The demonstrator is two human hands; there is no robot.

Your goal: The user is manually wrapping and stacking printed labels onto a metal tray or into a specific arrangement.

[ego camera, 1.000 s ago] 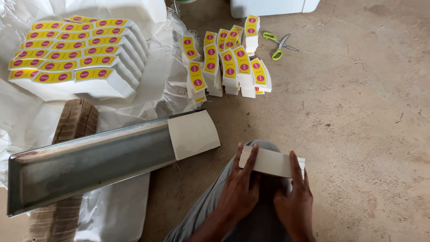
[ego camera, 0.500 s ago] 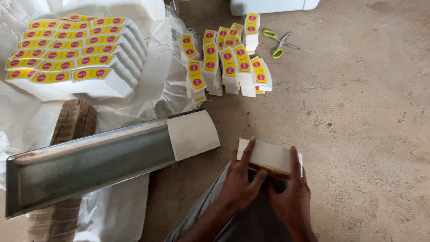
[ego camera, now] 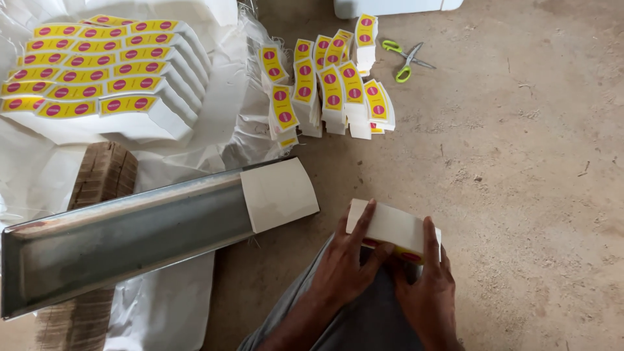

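Both hands hold a stack of white curved paper blanks (ego camera: 390, 227) over my knee, its yellow and red printed side facing down. My left hand (ego camera: 348, 263) grips the stack's left end with fingers spread over the top. My right hand (ego camera: 426, 286) grips the right end, one finger laid across the top. A long metal trough (ego camera: 130, 237) lies to the left on the floor, with a white stack of blanks (ego camera: 278, 194) at its near end.
Several upright bundles of yellow printed blanks (ego camera: 328, 88) stand on the concrete floor ahead. Green-handled scissors (ego camera: 403, 58) lie beyond them. A large block of printed blanks (ego camera: 97, 84) rests on white sacking at the upper left. A brown cardboard stack (ego camera: 101, 175) sits under the trough.
Both hands have shifted the stack slightly and tilted it, so more of its white top shows. Nothing else on the floor has moved.
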